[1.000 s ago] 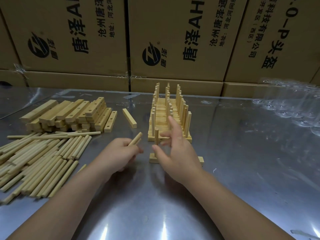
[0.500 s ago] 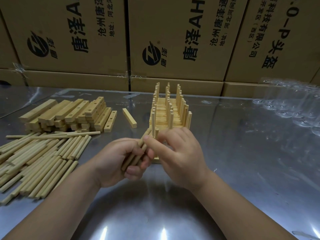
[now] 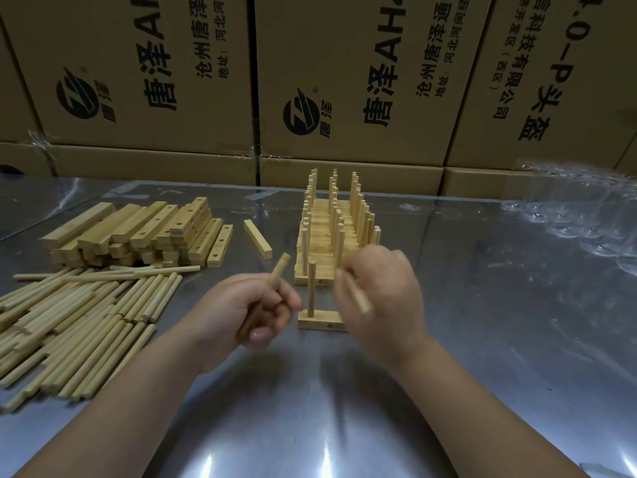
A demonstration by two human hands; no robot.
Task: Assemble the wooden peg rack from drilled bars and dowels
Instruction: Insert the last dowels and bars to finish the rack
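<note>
Head view, bar (image 3: 319, 321): flat on counter (image 3: 482, 305), one peg (image 3: 312, 288) upright in it.
Left hand (image 3: 248, 308): clenched round a spare dowel (image 3: 280, 270).
Right hand (image 3: 382, 298): pinching a slanted dowel (image 3: 358, 298).
Behind: finished racks (image 3: 336, 229).
Boxes (image 3: 344, 81): shut, contents hidden.

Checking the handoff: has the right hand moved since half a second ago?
Yes. The right hand has shifted rightward: it covered the upright peg on the bar before, and now holds a dowel to that peg's right.

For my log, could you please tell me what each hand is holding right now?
Left hand: grips a dowel.
Right hand: pinches another dowel.
</note>
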